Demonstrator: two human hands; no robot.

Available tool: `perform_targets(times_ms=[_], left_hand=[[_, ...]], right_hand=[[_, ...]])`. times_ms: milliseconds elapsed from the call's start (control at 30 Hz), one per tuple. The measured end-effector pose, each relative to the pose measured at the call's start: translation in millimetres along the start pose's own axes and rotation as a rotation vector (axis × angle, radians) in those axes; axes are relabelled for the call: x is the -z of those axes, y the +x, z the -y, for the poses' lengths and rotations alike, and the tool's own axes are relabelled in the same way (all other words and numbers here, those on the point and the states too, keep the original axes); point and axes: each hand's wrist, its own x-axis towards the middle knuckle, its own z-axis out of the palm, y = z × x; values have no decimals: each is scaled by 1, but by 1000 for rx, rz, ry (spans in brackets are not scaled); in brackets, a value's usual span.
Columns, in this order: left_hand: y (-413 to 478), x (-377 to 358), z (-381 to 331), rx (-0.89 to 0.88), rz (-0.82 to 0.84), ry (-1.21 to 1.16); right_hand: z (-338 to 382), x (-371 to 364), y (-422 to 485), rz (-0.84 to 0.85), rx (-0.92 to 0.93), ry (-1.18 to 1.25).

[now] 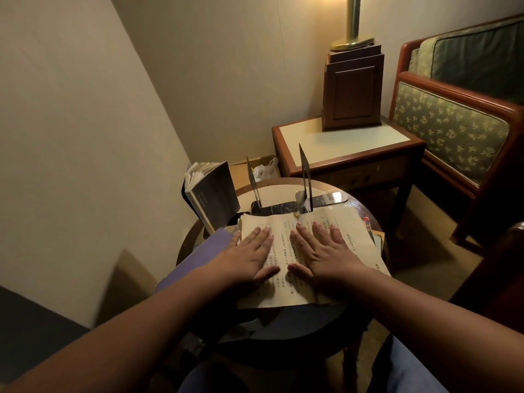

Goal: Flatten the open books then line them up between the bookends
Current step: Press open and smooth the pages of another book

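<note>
On the yellowed open book point(283, 239) just before the black metal bookends point(305, 177), the left hand point(249, 258) lies flat on the left page, the right hand point(326, 256) on the right, fingers straight, gripping nothing. Even pressure beside the spine should flatten it.

A slot stands free, reachable from above, between the upright black metal left bookend point(253, 182) and the matching right bookend point(306, 180) at the far side of the round wooden surface point(272, 190). A yellowed open book point(283, 231) lies across its near mouth. A dark grey paperback point(214, 194) standing half-open crowds the left approach.
</note>
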Motion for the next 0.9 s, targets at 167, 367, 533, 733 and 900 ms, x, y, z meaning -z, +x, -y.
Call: perform_targets(times_ms=[167,367,533,733,900], left_hand=[[39,9,16,103,-19,-111],[50,16,17,146,-58,-145],[40,11,16,123,-79,-72],[-3,-10,-1,21,-63,49],[-41,-31,-13,-71,-108,124]], right_hand=[[0,0,-1,-6,-12,12],[1,-4,4,-27,-37,16],[2,-2,4,-24,-27,24],[1,-2,4,-26,-21,15],[1,1,1,-20,-14,34]])
